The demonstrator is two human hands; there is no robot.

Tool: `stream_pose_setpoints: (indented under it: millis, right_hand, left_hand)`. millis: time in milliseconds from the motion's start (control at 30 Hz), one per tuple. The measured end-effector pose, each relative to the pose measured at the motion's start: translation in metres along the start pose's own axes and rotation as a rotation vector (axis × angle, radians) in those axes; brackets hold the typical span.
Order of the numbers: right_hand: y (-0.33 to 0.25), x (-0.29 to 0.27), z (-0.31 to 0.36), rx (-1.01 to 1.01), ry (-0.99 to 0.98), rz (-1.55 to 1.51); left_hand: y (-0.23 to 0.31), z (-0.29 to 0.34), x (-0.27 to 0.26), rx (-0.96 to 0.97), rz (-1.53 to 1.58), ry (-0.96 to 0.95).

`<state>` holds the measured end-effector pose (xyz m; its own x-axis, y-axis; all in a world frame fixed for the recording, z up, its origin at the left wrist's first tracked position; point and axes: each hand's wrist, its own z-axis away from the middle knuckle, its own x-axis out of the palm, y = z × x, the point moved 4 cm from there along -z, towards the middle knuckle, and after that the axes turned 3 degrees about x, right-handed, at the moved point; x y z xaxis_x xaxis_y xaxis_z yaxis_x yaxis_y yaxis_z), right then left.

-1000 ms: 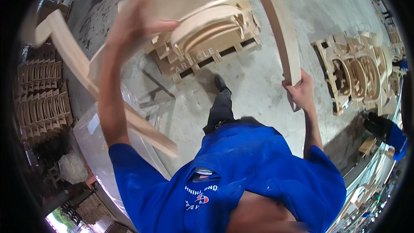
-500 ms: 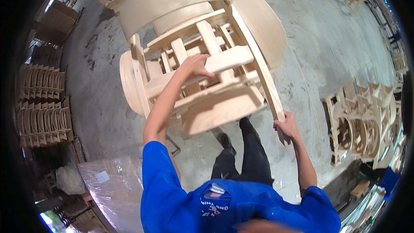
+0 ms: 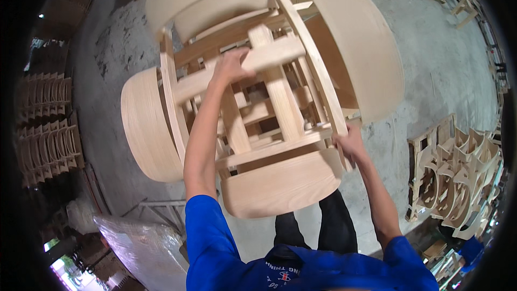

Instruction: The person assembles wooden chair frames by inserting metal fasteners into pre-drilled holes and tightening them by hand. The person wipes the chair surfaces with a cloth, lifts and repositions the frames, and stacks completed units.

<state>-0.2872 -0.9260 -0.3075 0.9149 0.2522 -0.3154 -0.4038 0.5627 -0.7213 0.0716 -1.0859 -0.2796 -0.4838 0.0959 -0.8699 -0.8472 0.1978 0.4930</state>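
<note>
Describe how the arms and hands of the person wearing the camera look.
Both arms come out of short, bright blue sleeves, the left sleeve and the right sleeve, matching the blue shirt. Below them the forearms are bare, with no watch or band visible. The left hand and right hand wear no gloves.

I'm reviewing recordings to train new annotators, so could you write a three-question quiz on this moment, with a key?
1. In which half of the picture, left or right, does the shiny, plastic-covered flat slab lie?
2. True or false: the right hand grips the long, pale wooden bar near its lower end in the picture.
3. What does the left hand grip? A: the slab; B: the flat, pale wooden crosspiece; C: a blue fabric sleeve.

Key: 1. Left. 2. True. 3. B.
</note>
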Motion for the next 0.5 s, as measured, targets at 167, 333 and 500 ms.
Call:
stream_pose_setpoints:
  millis: [167,333,500]
  right_hand:
    - [-0.018,0.015,-0.053,-0.075,0.126,0.114]
    - [-0.043,0.007,-0.085,-0.304,0.196,0.374]
    - [-0.047,0.032,-0.082,-0.347,0.211,0.521]
  left_hand:
    - [0.032,0.086,0.01,-0.01,-0.137,0.432]
    - [-0.034,0.257,-0.006,-0.503,-0.365,0.326]
    - [-0.063,0.324,0.007,-0.45,-0.232,0.442]
